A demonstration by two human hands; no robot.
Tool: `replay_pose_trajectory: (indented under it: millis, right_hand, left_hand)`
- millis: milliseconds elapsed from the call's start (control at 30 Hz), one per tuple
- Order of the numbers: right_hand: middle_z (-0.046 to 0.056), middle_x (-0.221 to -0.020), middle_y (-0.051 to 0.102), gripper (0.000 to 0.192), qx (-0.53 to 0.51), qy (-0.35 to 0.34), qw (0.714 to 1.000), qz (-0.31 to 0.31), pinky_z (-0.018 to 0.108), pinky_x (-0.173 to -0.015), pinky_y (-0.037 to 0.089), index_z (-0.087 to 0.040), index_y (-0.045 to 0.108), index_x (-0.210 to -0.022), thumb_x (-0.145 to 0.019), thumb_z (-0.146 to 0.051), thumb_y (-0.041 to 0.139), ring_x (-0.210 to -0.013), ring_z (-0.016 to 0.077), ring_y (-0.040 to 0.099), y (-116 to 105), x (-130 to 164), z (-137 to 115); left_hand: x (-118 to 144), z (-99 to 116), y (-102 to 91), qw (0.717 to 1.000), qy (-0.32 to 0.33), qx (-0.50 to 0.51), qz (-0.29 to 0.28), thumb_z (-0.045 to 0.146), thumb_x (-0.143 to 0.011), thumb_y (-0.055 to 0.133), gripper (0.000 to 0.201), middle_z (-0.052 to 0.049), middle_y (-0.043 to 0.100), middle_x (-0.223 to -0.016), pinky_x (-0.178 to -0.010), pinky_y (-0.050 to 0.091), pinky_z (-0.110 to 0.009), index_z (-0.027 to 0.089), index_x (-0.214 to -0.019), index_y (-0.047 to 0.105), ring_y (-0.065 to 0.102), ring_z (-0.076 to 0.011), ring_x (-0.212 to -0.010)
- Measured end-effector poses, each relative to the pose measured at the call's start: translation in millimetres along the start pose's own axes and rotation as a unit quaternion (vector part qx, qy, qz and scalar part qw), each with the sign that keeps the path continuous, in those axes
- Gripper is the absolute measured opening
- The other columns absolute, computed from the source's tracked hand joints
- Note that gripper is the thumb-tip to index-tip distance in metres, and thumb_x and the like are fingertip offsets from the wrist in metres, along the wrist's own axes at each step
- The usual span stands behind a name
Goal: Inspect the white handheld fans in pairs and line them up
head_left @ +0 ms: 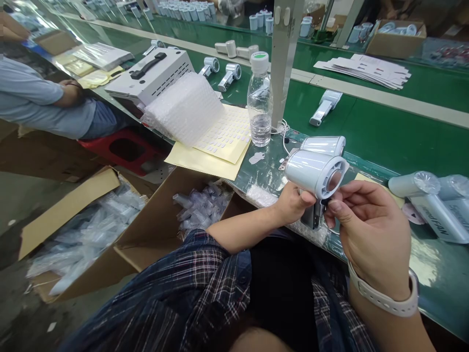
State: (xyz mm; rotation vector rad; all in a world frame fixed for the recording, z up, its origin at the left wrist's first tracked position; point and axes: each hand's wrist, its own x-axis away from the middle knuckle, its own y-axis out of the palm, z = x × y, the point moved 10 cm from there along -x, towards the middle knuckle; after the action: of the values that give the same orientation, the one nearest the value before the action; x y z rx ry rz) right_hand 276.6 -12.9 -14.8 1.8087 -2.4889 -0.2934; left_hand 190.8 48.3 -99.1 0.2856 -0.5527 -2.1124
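Note:
My left hand (296,201) is closed around a light blue handheld fan (306,171), whose round front grille faces right. A pale, thin edge stands out at the far side of that grille. At the fan's lower front, the thumb and fingers of my right hand (370,225) are pinched together; what is between them is too small to make out. Just behind the held fan is a second light blue fan (322,144), partly hidden by it. Right of my right hand, fans in clear wrap (414,184) lie beside printed boxes (437,215).
A water bottle (260,102) stands by a metal post (286,58). To its left are yellow sticker sheets (225,142), bubble wrap (186,107) and a white machine (150,73). Below, cardboard boxes (142,234) hold plastic-wrapped parts. A co-worker's arm (54,93) is at left. More fans (326,106) lie on the green belt.

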Motion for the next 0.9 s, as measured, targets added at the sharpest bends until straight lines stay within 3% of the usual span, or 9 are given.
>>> replay_pose_trajectory:
  millis: [267,467,567,633,700,733,800,833,900]
  right_hand:
    - [-0.003,-0.073,0.068,0.037,-0.018,0.032,0.999,0.009,0.018,-0.044,0.054,-0.022,0.070,-0.090,-0.071,-0.030,0.100,-0.054,0.0108,0.063,2,-2,4]
    - [-0.002,-0.076,0.068,0.038,0.026,0.031,0.999,0.005,0.021,-0.044,0.053,-0.023,0.067,-0.092,-0.074,-0.034,0.098,-0.055,0.0113,0.062,2,0,5]
    - [-0.002,-0.078,0.067,0.050,0.102,0.035,0.994,0.001,0.027,-0.048,0.054,-0.025,0.060,-0.097,-0.069,-0.040,0.099,-0.059,0.0155,0.063,0,-5,9]
    - [-0.001,-0.085,0.066,0.069,0.186,0.018,0.982,0.014,0.032,-0.056,0.056,-0.026,0.056,-0.110,-0.061,-0.044,0.100,-0.069,0.0201,0.065,-9,-17,11]
    - [0.002,-0.094,0.064,0.080,0.279,-0.012,0.959,0.047,0.038,-0.064,0.055,-0.026,0.050,-0.127,-0.065,-0.048,0.094,-0.079,0.0240,0.065,-27,-37,14]
    - [0.004,-0.097,0.063,0.076,0.337,-0.026,0.939,0.071,0.041,-0.069,0.055,-0.025,0.048,-0.132,-0.072,-0.049,0.087,-0.082,0.0256,0.064,-38,-48,16]
    - [0.006,-0.092,0.061,0.050,0.454,-0.044,0.884,0.105,0.050,-0.079,0.052,-0.020,0.054,-0.126,-0.085,-0.042,0.071,-0.086,0.0291,0.061,-56,-71,24]
    - [0.007,-0.087,0.058,0.034,0.504,-0.049,0.856,0.100,0.053,-0.084,0.050,-0.019,0.059,-0.115,-0.085,-0.035,0.067,-0.087,0.0306,0.060,-60,-81,30]
    - [0.007,-0.079,0.056,0.007,0.551,-0.050,0.832,0.043,0.054,-0.090,0.048,-0.021,0.063,-0.088,-0.082,-0.024,0.064,-0.088,0.0316,0.058,-56,-93,44]
  left_hand:
    - [-2,4,4.1,1.000,0.015,0.002,-0.010,0.111,-0.043,0.053,0.121,-0.007,0.066,-0.065,-0.061,0.056,-0.035,0.010,-0.106,0.076,0.070,-0.0258,-0.068]
    - [2,12,2.0,0.999,0.042,-0.008,-0.023,0.106,-0.050,0.061,0.107,-0.007,0.065,-0.065,-0.065,0.058,-0.036,0.010,-0.095,0.075,0.070,-0.0262,-0.071]
    - [-2,11,-6.8,0.998,0.060,-0.019,-0.013,0.104,-0.049,0.065,0.097,-0.007,0.065,-0.067,-0.072,0.059,-0.039,0.013,-0.080,0.072,0.071,-0.0277,-0.077]
    - [-5,13,-15.4,0.997,0.079,-0.016,0.004,0.105,-0.048,0.065,0.094,-0.007,0.068,-0.072,-0.079,0.060,-0.040,0.015,-0.076,0.071,0.071,-0.0286,-0.083]
    - [-9,16,-22.1,0.997,0.078,0.007,0.012,0.108,-0.048,0.061,0.094,-0.009,0.070,-0.074,-0.081,0.061,-0.041,0.017,-0.072,0.069,0.073,-0.0299,-0.087]
    - [-10,17,-23.3,0.997,0.067,0.025,0.007,0.109,-0.049,0.058,0.095,-0.010,0.071,-0.075,-0.081,0.062,-0.042,0.017,-0.069,0.066,0.073,-0.0309,-0.089]
    - [-11,19,-22.0,0.997,0.030,0.064,-0.015,0.111,-0.050,0.054,0.094,-0.013,0.073,-0.079,-0.079,0.063,-0.042,0.017,-0.062,0.060,0.075,-0.0328,-0.092]
    - [-11,20,-20.5,0.996,0.011,0.084,-0.028,0.111,-0.050,0.053,0.094,-0.014,0.074,-0.083,-0.079,0.064,-0.041,0.017,-0.060,0.058,0.075,-0.0337,-0.095]
    - [-9,23,-16.9,0.991,-0.020,0.119,-0.055,0.110,-0.050,0.055,0.094,-0.016,0.075,-0.089,-0.079,0.065,-0.040,0.017,-0.060,0.056,0.076,-0.0341,-0.099]
